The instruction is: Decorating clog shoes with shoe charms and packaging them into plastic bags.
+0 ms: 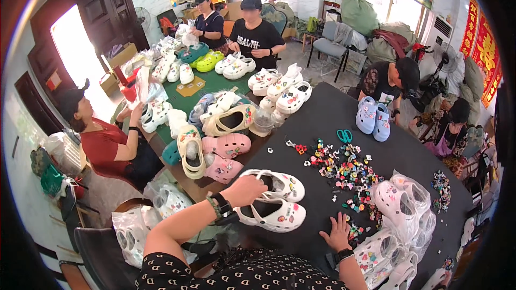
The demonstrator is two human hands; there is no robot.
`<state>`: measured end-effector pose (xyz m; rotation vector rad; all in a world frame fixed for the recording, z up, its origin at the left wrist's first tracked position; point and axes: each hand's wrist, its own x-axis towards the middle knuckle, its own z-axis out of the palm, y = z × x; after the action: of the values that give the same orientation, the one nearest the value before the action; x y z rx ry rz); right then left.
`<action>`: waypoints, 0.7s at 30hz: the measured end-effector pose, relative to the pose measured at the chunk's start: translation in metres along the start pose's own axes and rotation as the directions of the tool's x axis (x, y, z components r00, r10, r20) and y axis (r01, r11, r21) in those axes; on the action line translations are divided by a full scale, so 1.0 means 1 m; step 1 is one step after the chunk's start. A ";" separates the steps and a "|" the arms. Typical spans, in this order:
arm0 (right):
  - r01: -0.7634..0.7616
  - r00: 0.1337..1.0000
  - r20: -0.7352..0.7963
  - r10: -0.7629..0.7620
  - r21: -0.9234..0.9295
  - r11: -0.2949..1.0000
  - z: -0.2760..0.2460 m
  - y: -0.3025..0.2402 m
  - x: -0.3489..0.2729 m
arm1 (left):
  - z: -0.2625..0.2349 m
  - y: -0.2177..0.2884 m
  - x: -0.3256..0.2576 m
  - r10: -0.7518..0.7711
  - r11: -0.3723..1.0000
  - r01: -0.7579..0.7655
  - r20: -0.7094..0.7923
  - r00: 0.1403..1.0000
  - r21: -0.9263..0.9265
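A pair of white clogs [277,216] decorated with colourful charms lies side by side at the near left edge of the black table. My left hand [246,189] reaches over them, its fingers closed on the opening of the farther clog. Palm down, my right hand [337,233] rests on the black tabletop with its fingers spread. Just beyond it spreads a heap of small multicoloured shoe charms [344,169]. Right of that hand are charm-covered white clogs [398,201], some in clear plastic bags.
Beige clogs [190,147] and pink clogs [227,145] crowd the adjoining green table [183,88]. Blue clogs [373,118] and teal scissors [344,136] lie on the black table [317,107]. Several people sit around; a person in a red shirt [110,142] is at the left.
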<state>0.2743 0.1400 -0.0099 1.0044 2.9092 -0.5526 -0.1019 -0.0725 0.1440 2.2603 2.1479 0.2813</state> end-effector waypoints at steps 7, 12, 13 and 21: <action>0.002 1.000 -0.014 -0.001 0.021 1.000 0.002 0.000 -0.002 | -0.089 -0.079 -0.016 -0.373 0.910 0.410 -0.316 0.872 0.057; -0.027 1.000 -0.010 0.027 0.033 0.999 0.001 -0.001 -0.001 | -0.120 -0.167 -0.011 -0.613 0.740 0.648 -0.578 0.538 -0.182; -0.030 1.000 0.006 0.030 0.048 0.998 -0.001 -0.003 -0.001 | -0.122 -0.186 -0.008 -0.635 0.693 0.703 -0.595 0.493 -0.158; -0.087 0.996 0.012 0.087 -0.003 0.996 0.002 -0.001 -0.006 | -0.021 -0.356 -0.011 -0.910 0.378 0.887 -0.283 0.303 -0.266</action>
<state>0.2783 0.1349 -0.0102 1.1167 2.8391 -0.5491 -0.4578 -0.0646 0.1170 0.5953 3.1142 0.7540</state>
